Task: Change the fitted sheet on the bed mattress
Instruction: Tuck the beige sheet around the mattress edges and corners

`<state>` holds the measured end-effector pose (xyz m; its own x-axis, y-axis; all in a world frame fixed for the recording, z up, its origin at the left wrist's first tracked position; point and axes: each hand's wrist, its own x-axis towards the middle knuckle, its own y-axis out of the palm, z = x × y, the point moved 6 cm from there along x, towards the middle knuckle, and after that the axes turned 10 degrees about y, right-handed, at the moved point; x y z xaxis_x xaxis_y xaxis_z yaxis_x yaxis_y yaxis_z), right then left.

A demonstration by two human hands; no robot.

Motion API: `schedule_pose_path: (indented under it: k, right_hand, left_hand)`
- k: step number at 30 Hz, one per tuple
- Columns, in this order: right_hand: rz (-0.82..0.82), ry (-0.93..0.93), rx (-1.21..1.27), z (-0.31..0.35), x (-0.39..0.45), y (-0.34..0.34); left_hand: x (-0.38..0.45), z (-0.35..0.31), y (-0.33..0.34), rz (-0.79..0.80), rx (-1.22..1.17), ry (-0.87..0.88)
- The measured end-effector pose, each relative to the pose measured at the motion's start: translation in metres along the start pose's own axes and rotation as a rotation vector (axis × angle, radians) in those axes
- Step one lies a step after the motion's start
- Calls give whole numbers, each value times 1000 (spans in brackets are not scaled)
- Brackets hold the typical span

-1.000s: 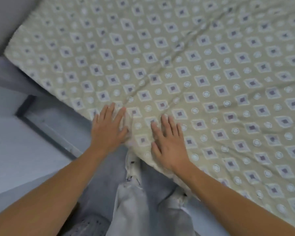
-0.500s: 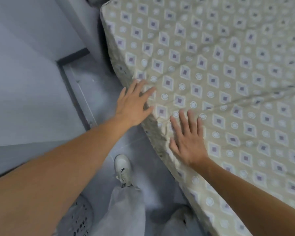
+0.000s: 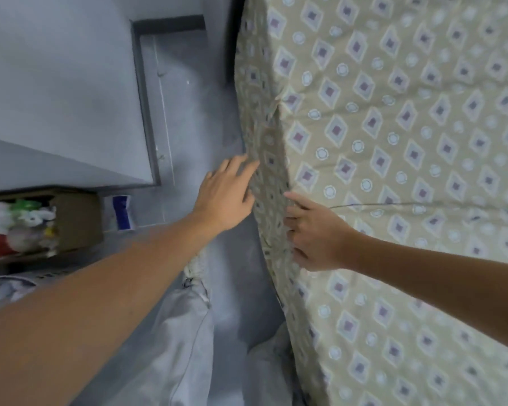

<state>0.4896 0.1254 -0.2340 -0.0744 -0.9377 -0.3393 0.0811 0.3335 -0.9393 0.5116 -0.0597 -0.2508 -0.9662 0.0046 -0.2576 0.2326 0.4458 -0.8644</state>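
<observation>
One fitted sheet (image 3: 393, 148), beige with diamonds and circles, covers the one mattress on the right. Two hands work at its near side edge. The left hand (image 3: 225, 194) reaches with fingers straight and loose, fingertips touching the sheet's hanging side. The right hand (image 3: 314, 232) curls its fingers over the edge, gripping the sheet there. One cardboard box (image 3: 74, 218) stands on the floor (image 3: 188, 112) at left.

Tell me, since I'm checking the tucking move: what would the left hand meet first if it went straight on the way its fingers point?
Most likely the sheet on the mattress side; the left hand already reaches it.
</observation>
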Motion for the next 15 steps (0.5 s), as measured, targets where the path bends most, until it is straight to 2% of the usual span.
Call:
schedule_pose_path:
  k: [3,5,8,9,12,15]
  right_hand:
    - [22,-116,-164,4,14,-18]
    - [29,-168,-114,14,26,-44]
    - [451,-204,-226,18,28,-20]
    - [501,-181,-268,14,27,-15]
    - [451,-193,-310,10,21,-18]
    - [270,-246,-258,11,11,-38]
  left_hand:
    - [-23,7,27,27,-38,-105]
    - [-37,9,47,70,-93,-219]
    - [-58,2,72,149,-203,-378]
    - [-64,-5,76,167,-239,-403]
    - [-81,-22,99,223,-461,-534]
    - [-93,-54,137,293,-930,-744]
